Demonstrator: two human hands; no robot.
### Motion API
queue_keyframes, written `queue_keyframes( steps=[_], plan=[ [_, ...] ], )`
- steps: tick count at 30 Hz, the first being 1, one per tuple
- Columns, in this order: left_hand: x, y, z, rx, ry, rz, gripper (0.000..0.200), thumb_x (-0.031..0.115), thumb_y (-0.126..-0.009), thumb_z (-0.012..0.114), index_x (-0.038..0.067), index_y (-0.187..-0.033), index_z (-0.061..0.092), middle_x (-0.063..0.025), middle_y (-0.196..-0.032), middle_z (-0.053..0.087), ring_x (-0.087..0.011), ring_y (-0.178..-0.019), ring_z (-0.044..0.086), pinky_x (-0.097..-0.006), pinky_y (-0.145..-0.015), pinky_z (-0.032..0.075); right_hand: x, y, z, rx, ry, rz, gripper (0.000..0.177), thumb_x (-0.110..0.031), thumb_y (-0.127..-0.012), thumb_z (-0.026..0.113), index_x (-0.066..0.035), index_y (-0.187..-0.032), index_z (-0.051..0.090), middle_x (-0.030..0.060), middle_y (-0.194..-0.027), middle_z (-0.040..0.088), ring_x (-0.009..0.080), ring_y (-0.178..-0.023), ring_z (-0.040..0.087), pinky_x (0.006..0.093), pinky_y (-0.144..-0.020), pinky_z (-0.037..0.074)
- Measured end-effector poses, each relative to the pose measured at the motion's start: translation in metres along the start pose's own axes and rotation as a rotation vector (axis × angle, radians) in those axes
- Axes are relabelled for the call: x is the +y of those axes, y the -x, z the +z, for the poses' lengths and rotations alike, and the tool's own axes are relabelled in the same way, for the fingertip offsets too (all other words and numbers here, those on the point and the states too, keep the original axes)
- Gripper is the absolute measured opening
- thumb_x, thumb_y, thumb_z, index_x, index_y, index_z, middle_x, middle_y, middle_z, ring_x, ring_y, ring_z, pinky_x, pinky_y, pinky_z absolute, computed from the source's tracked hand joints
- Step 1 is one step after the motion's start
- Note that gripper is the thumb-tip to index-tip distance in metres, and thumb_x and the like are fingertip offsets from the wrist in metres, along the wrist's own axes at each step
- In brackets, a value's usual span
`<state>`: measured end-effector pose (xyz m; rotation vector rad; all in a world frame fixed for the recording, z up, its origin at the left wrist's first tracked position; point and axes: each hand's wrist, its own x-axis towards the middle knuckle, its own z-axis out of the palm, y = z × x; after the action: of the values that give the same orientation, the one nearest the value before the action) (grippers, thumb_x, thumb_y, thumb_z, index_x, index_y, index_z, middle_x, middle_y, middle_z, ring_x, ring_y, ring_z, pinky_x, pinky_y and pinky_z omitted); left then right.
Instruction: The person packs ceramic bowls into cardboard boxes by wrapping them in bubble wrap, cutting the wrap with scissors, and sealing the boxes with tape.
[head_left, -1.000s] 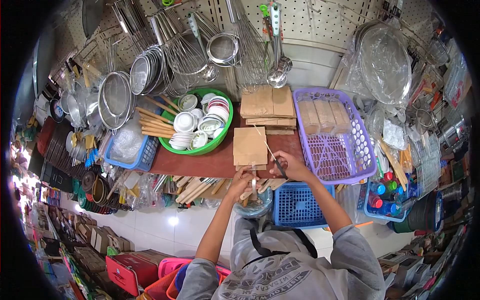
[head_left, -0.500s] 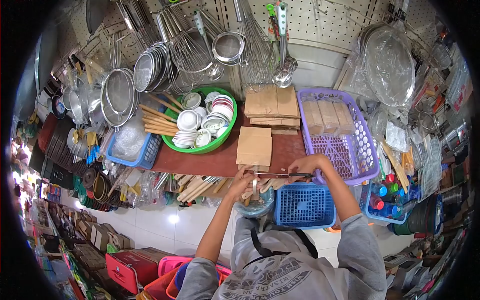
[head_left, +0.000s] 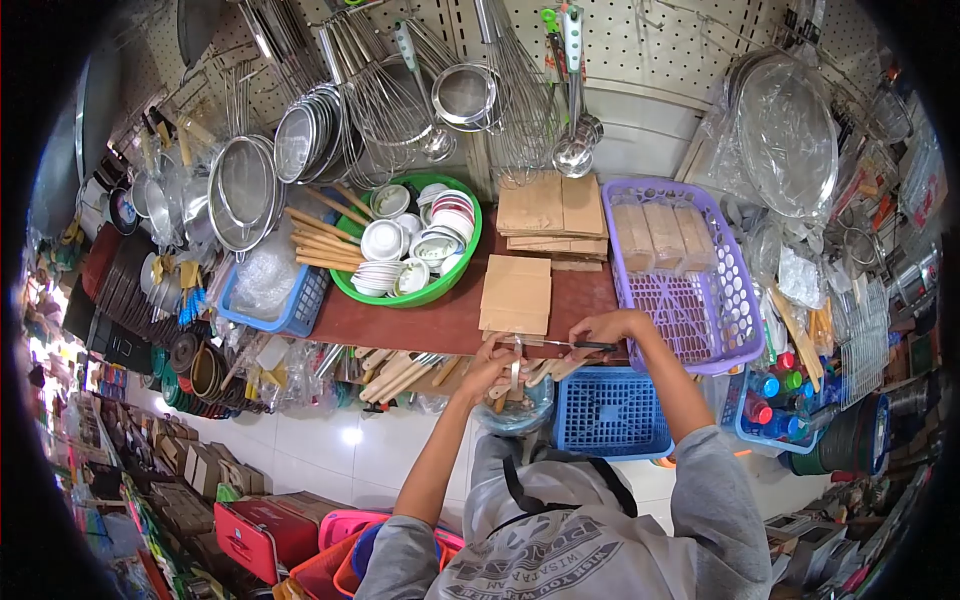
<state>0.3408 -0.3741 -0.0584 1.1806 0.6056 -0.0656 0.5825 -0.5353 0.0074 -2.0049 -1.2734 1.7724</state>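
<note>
At the front edge of the red-brown counter [head_left: 400,325], my left hand [head_left: 488,368] is closed around a pale, shiny ring-like roll [head_left: 516,368], seen edge-on, that looks like tape. My right hand [head_left: 612,327] bends over a thin metal tool with a black handle [head_left: 597,346], fingers pinched on it. The tool's narrow blade runs left and meets the fingertips of my left hand. Just beyond both hands lies a small stack of flat brown cardboard pieces [head_left: 516,292].
A green basin [head_left: 465,255] of small bowls stands left, a purple basket [head_left: 735,355] with wrapped brown blocks right. Larger cardboard pieces [head_left: 545,205] lie behind. Below the counter edge are wooden-handled utensils [head_left: 400,378] and a blue basket [head_left: 612,412]. Whisks [head_left: 380,115] and strainers [head_left: 465,95] hang above.
My right hand and the black-handled tool have shifted slightly left, closer to my left hand. The whole view has moved a little; my left hand keeps its hold.
</note>
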Motion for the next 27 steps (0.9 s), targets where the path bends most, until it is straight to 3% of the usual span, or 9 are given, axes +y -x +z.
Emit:
queue_keyframes(
  steps=[3, 6, 9, 18, 27],
  plan=[
    [-0.002, -0.002, 0.003, 0.039, 0.019, 0.027, 0.062, 0.017, -0.094, 0.061, 0.013, -0.146, 0.026, -0.0107, -0.105, 0.07, -0.022, -0.082, 0.073, -0.0265, -0.062, 0.053, -0.007, 0.0, 0.0, 0.029, 0.044, -0.023, 0.045, -0.048, -0.083, 0.075, -0.006, -0.097, 0.065, -0.0001, -0.064, 0.057, 0.0098, -0.058, 0.053, 0.0273, -0.051, 0.042],
    [0.0, -0.001, 0.003, 0.014, -0.011, 0.029, 0.062, 0.018, -0.094, 0.061, 0.013, -0.144, 0.025, -0.0105, -0.105, 0.07, -0.0218, -0.082, 0.073, -0.0279, -0.063, 0.054, -0.009, 0.0, -0.001, 0.023, 0.033, -0.088, 0.044, -0.048, -0.084, 0.074, -0.006, -0.095, 0.066, -0.0003, -0.064, 0.057, 0.0089, -0.057, 0.052, 0.0271, -0.05, 0.041],
    [-0.001, -0.002, 0.002, 0.001, 0.002, 0.024, 0.067, 0.019, -0.094, 0.063, 0.012, -0.147, 0.024, -0.0115, -0.111, 0.067, -0.0226, -0.087, 0.071, -0.0344, -0.077, 0.057, -0.005, -0.006, -0.001, 0.011, 0.008, -0.125, 0.043, -0.047, -0.085, 0.074, -0.005, -0.094, 0.067, -0.0011, -0.063, 0.056, 0.008, -0.056, 0.052, 0.026, -0.049, 0.041],
    [-0.006, -0.004, 0.006, 0.057, 0.045, 0.022, 0.063, 0.012, -0.094, 0.059, 0.011, -0.146, 0.024, -0.0172, -0.109, 0.067, -0.0228, -0.085, 0.071, -0.0346, -0.072, 0.061, 0.003, -0.016, -0.003, 0.013, -0.011, -0.126, 0.043, -0.048, -0.083, 0.076, -0.007, -0.092, 0.067, -0.0029, -0.06, 0.054, 0.0074, -0.054, 0.052, 0.0243, -0.047, 0.04],
    [-0.008, -0.003, 0.007, 0.055, 0.073, 0.044, 0.061, 0.012, -0.094, 0.06, 0.015, -0.146, 0.028, -0.0159, -0.105, 0.068, -0.0235, -0.084, 0.071, -0.0357, -0.074, 0.062, 0.001, -0.018, 0.0, 0.017, -0.035, -0.136, 0.044, -0.05, -0.081, 0.077, -0.008, -0.092, 0.068, -0.0033, -0.058, 0.051, 0.0076, -0.052, 0.05, 0.0259, -0.046, 0.037]
  ],
)
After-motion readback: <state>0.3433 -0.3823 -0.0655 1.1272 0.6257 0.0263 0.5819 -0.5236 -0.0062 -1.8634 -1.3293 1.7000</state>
